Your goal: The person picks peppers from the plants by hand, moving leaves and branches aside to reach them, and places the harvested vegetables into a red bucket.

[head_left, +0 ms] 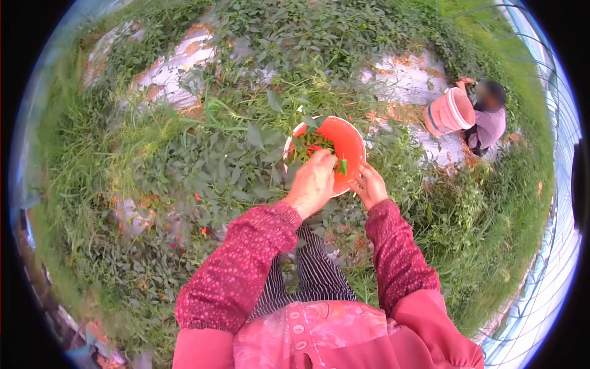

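Observation:
An orange-red bucket (348, 140) with a pale rim stands among the plants in front of me. Red and green peppers lie in it, partly covered by leaves and my hand. My left hand (311, 183) reaches over the near side of the bucket with its fingers closed. A green pepper (342, 166) shows at its fingertips and appears to be pinched there. At the bucket's right rim, my right hand (370, 185) grips the edge, thumb and fingers around it.
Leafy pepper plants (209, 157) and tall grass surround me. To the right a person (490, 123) crouches beside a large pinkish bucket (447, 114), tilted. Pale plastic sheeting (409, 77) covers strips of ground. A netted wall (544, 277) curves along the right.

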Demonstrator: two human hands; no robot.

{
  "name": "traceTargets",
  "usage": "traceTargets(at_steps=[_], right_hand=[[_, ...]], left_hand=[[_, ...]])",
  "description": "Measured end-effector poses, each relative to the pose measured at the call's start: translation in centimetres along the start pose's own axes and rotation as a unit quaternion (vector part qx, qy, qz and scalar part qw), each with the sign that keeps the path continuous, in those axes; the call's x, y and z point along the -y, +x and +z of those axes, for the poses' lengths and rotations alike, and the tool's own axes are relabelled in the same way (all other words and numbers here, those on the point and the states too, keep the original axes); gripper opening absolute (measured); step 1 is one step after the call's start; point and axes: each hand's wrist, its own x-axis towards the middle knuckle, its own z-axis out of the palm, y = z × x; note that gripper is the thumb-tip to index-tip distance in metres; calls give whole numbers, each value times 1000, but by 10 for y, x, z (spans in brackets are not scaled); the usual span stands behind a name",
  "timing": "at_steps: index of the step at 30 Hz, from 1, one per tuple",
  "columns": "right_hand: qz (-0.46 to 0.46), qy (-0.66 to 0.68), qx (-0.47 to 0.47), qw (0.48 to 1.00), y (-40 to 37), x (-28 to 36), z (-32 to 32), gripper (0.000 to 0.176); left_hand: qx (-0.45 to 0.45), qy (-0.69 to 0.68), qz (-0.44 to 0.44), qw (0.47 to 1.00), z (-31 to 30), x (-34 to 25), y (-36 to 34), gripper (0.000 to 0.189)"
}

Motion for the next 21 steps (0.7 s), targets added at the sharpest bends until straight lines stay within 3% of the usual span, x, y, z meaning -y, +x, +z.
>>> traceTargets(at_steps=[1, 2, 4, 5, 7, 9, 10, 11, 12, 13, 14, 15, 18, 20, 21], right_hand=[[9, -2, 3, 1000, 5, -6, -5, 38], [25, 2, 11, 1000, 9, -12, -9, 37], [45, -2, 12, 999, 13, -22, -11, 32], [53, 0, 12, 999, 17, -22, -11, 32], [71, -14, 29, 997, 18, -21, -12, 29], [75, 3, 31, 997, 26, -13, -4, 24], [56, 20, 45, 997, 29, -8, 0, 23], [39, 36, 57, 997, 33, -5, 3, 23], [27, 40, 68, 997, 40, -2, 6, 22], [30, 31, 59, 997, 43, 3, 12, 22], [6, 46, 62, 997, 49, 5, 17, 22], [-17, 63, 64, 996, 53, 6, 23, 22], [16, 13, 124, 992, 57, 9, 34, 22], [33, -32, 144, 989, 55, -7, 46, 22], [41, -75, 165, 983, 53, -17, 54, 22]], left_hand=[[0, 59, 19, 998, 0, 7, 12, 32], [-59, 59, 16, 996, -6, 20, 27, 26], [-244, 97, 0, 965, -22, 53, 45, 25], [-256, 73, -87, 960, -29, 72, 47, 30], [-148, 28, -272, 950, -35, 126, 38, 56], [-35, -25, -334, 941, -8, 168, 11, 72], [71, -182, -352, 915, 1, 171, 3, 80], [90, -131, -333, 929, 27, 179, -12, 73], [187, -164, -312, 917, 35, 165, -19, 60], [232, -97, -263, 931, 38, 136, -29, 49], [267, -105, -150, 946, 48, 129, -46, 45], [302, -11, -128, 945, 65, 124, -71, 40], [369, -10, -137, 919, 66, 97, -140, 28], [460, 25, -163, 872, 50, 89, -183, 27], [441, 41, -150, 884, 44, 90, -214, 23]])
